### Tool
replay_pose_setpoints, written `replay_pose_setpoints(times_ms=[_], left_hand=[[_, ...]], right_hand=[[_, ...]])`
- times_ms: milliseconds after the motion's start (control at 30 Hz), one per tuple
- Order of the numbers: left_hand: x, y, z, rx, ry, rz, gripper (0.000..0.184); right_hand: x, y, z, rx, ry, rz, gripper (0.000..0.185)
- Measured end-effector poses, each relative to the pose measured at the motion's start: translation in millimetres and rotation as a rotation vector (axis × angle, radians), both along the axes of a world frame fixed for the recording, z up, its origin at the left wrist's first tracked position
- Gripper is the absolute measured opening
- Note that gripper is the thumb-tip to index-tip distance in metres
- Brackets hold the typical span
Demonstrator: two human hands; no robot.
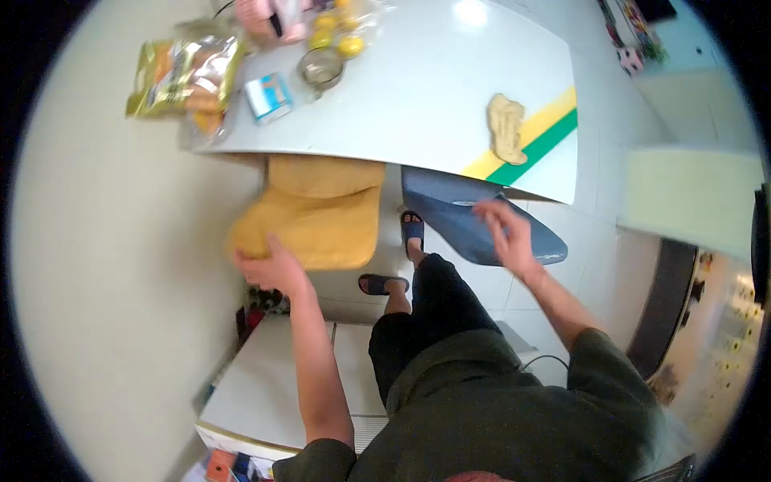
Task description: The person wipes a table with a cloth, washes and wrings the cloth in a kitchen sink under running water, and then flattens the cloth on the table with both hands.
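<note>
My left hand (271, 269) grips the lower left edge of a yellow chair (321, 221), thumb on top and fingers at the rim. The chair is partly tucked under the white table (401, 104). Over a blue-grey chair (458, 217) to the right is my right hand (512, 237), its fingers apart and slightly blurred, holding nothing. Whether it touches that chair, I cannot tell. A crumpled beige cloth (506, 128) lies on the table's right end, partly across a yellow and green stripe.
On the table's left stand a gold snack bag (189, 76), a blue and white box (269, 98), a glass cup (321, 68) and bagged yellow fruit (351, 46). A wall (96, 201) borders the left side. Behind me is a white cabinet (269, 381).
</note>
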State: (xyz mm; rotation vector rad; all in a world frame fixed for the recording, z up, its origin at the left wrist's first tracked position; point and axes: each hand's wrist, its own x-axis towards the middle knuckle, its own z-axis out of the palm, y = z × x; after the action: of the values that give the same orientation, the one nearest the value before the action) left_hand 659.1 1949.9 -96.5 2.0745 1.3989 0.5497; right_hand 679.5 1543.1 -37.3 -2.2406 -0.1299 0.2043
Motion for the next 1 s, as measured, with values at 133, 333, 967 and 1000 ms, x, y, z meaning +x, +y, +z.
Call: replay_pose_setpoints(times_ms=[133, 333, 967, 1000], left_hand=[[9, -19, -27, 0.262, 0.276, 0.036, 0.081], [16, -19, -23, 0.316, 0.281, 0.001, 0.075], [19, -22, -26, 0.365, 0.344, -0.063, 0.075], [19, -20, -27, 0.35, 0.329, -0.058, 0.075]], right_hand=[[104, -86, -58, -0.356, -0.12, -0.198, 0.048], [215, -141, -184, -0.495, -0.261, -0.072, 0.065], [232, 237, -194, 0.009, -0.238, 0.514, 0.062], [230, 217, -203, -0.033, -0.224, 0.48, 0.061]])
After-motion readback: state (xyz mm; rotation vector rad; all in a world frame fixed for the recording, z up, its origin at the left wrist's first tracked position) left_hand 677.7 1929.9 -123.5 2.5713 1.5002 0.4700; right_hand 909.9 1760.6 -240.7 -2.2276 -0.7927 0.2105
